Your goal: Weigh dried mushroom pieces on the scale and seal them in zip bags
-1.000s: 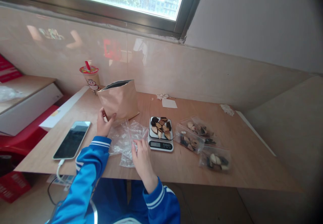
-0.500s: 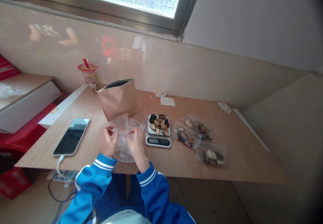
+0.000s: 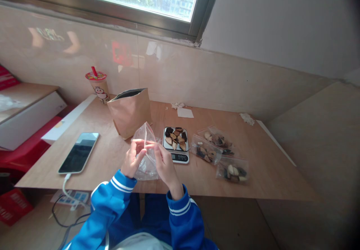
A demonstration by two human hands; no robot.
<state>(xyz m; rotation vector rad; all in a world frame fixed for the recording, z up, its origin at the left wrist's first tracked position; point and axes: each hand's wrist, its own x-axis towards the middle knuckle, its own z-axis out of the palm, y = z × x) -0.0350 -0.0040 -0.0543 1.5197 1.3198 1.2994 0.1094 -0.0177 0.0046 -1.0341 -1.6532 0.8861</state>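
Between my two hands is a clear zip bag [image 3: 146,169], its top edge pinched by both. My left hand [image 3: 132,159] grips the bag's mouth from the left, thumb against fingers. From the right, my right hand [image 3: 164,163] pinches the same edge, its fingertips close to the left ones. Just beyond my right hand stands a small digital scale [image 3: 184,158], partly covered by that hand. Several dried brown and black slices [image 3: 176,137] lie on its plate. An upright brown paper pouch [image 3: 131,111] with an open top stands behind the bag.
Several filled zip bags [image 3: 233,170] lie right of the scale. A phone [image 3: 79,153] on a charging cable lies at the left. A drink cup [image 3: 100,90] with a red straw stands by the wall. A white paper piece [image 3: 185,113] and crumpled tissue [image 3: 246,119] lie towards the back.
My hands have come closer together and moved right, the right one now overlapping the scale's corner. The zip bag's top is now raised between my fingers.
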